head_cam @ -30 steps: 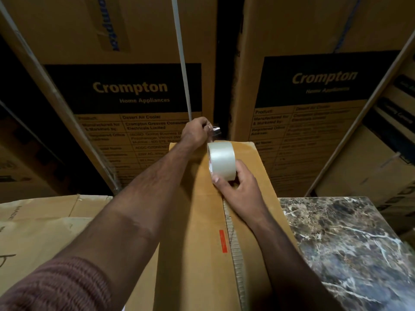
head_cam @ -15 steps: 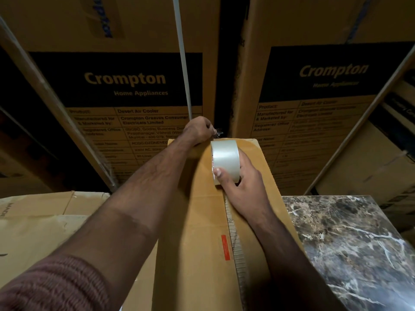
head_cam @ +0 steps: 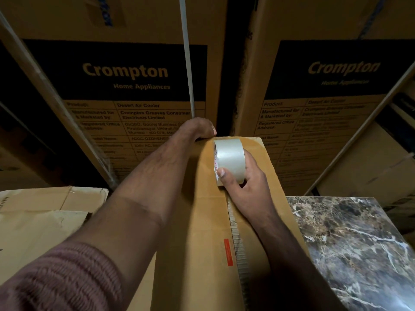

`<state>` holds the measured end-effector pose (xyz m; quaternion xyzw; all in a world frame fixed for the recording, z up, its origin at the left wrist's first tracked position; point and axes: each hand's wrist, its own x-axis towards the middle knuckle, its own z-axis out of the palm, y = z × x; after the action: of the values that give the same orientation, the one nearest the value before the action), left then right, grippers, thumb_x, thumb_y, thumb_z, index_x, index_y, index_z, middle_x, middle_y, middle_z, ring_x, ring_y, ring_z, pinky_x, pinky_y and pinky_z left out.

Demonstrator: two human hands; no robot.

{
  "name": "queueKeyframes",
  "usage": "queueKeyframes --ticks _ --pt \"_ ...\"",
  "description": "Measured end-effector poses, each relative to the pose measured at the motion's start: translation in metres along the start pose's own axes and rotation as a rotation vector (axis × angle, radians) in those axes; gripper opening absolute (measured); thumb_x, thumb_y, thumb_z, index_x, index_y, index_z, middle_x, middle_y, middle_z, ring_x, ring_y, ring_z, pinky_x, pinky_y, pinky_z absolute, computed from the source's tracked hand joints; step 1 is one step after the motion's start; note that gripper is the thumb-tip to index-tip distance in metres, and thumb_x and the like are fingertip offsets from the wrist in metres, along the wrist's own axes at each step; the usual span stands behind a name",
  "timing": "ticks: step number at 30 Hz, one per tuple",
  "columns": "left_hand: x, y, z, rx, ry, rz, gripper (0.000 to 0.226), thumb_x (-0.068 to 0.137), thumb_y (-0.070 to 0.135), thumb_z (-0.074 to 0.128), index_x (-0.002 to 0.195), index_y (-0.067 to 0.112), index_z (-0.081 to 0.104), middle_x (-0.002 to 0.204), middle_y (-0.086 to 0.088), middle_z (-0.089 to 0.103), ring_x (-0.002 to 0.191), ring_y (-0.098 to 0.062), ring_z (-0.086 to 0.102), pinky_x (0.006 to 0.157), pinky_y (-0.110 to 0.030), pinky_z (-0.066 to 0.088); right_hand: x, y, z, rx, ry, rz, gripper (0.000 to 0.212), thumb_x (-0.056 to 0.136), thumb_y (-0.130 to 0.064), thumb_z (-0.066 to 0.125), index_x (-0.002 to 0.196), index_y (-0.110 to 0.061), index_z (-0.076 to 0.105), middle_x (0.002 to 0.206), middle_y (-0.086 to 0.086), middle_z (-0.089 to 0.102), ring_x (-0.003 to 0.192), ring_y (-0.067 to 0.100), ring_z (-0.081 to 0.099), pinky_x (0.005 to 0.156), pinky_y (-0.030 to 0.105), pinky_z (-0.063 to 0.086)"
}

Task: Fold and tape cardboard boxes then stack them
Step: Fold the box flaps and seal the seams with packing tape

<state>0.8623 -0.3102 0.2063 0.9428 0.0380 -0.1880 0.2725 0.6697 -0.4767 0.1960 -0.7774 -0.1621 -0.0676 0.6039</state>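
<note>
Now my right hand [head_cam: 244,187] grips the tape roll [head_cam: 229,161] on the box [head_cam: 202,221]; my left hand [head_cam: 197,129] curls over its far edge. Crooked pulling could miss the seam [head_cam: 235,239].

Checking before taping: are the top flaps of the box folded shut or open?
Shut: the box flaps lie flat, edges meeting along the middle seam.
</note>
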Motion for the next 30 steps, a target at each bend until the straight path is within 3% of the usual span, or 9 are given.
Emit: queueKeyframes --ticks 3,5,7,10,14,20,23,27,30 --pt "-0.005 -0.007 0.009 -0.467 0.249 0.175 0.015 0.099 0.009 0.051 0.107 0.015 0.062 0.102 -0.004 0.059 0.094 -0.019 0.056 0.082 -0.035 0.047 0.003 0.003 -0.001 -0.013 0.022 0.000 0.041 0.094 -0.029 0.067 0.132 -0.026 0.052 0.101 -0.015 0.066 0.093 0.005 0.066 0.071 0.023 0.057" --pt "-0.014 -0.019 0.009 -0.618 0.248 0.303 0.019 0.101 0.007 0.046 0.102 0.013 0.064 0.093 -0.002 0.064 0.086 -0.016 0.058 0.080 -0.034 0.047 0.003 0.003 0.002 -0.018 0.021 0.004 0.038 0.096 -0.026 0.067 0.130 -0.028 0.052 0.102 -0.015 0.066 0.093 0.004 0.066 0.070 0.024 0.057" --pt "-0.021 -0.029 0.011 -0.496 0.155 0.357 0.022 0.102 0.018 0.048 0.103 0.017 0.070 0.096 0.002 0.070 0.090 -0.011 0.063 0.088 -0.034 0.049 0.000 0.004 0.004 -0.005 0.016 0.016 0.038 0.095 -0.027 0.067 0.130 -0.028 0.053 0.100 -0.014 0.067 0.091 0.005 0.066 0.071 0.028 0.058" --pt "-0.030 -0.031 0.008 -0.171 0.146 0.363 0.026 0.098 0.044 0.047 0.097 0.039 0.073 0.106 0.014 0.070 0.104 -0.010 0.063 0.098 -0.042 0.049 0.000 0.001 0.006 -0.024 0.023 0.016 0.044 0.095 -0.028 0.068 0.135 -0.023 0.053 0.101 -0.014 0.067 0.091 0.004 0.066 0.070 0.023 0.056" --pt "-0.044 -0.013 0.007 0.042 0.115 0.322 0.048 0.101 0.060 0.040 0.130 0.031 0.064 0.135 -0.002 0.062 0.126 -0.023 0.054 0.106 -0.047 0.043 0.001 -0.001 0.001 -0.046 0.042 0.019 0.041 0.095 -0.024 0.069 0.132 -0.028 0.050 0.100 -0.009 0.066 0.089 0.006 0.064 0.069 0.025 0.055" --pt "-0.053 -0.006 0.007 0.204 -0.009 0.207 0.047 0.099 0.045 0.053 0.143 0.028 0.050 0.146 -0.005 0.051 0.133 -0.027 0.047 0.110 -0.046 0.038 -0.009 0.002 -0.001 -0.102 0.041 0.114 0.039 0.090 -0.046 0.062 0.120 -0.022 0.054 0.103 -0.005 0.067 0.090 0.006 0.064 0.072 0.037 0.057" --pt "-0.053 -0.004 0.012 0.249 0.062 0.191 0.043 0.101 0.036 0.053 0.144 0.030 0.048 0.145 -0.003 0.052 0.134 -0.026 0.046 0.115 -0.047 0.031 -0.013 0.002 -0.001 -0.116 0.014 0.172 0.030 0.089 -0.038 0.068 0.115 -0.029 0.055 0.104 -0.010 0.069 0.096 0.006 0.066 0.080 0.040 0.058" --pt "-0.053 -0.007 0.023 0.344 0.161 0.187 0.046 0.102 0.053 0.042 0.143 0.032 0.049 0.143 -0.002 0.055 0.138 -0.026 0.043 0.121 -0.053 0.011 -0.030 -0.003 -0.003 -0.110 0.030 0.177 0.027 0.093 -0.020 0.069 0.115 -0.027 0.055 0.101 -0.012 0.069 0.093 0.003 0.066 0.075 0.029 0.056" --pt "-0.055 -0.010 0.029 0.384 0.329 0.137 0.063 0.094 0.069 0.041 0.140 0.027 0.051 0.144 -0.011 0.048 0.136 -0.032 0.038 0.116 -0.055 0.022 -0.055 -0.009 -0.008 -0.055 0.052 0.120 0.023 0.096 -0.014 0.065 0.117 -0.020 0.056 0.100 -0.009 0.068 0.091 0.005 0.066 0.072 0.026 0.055"
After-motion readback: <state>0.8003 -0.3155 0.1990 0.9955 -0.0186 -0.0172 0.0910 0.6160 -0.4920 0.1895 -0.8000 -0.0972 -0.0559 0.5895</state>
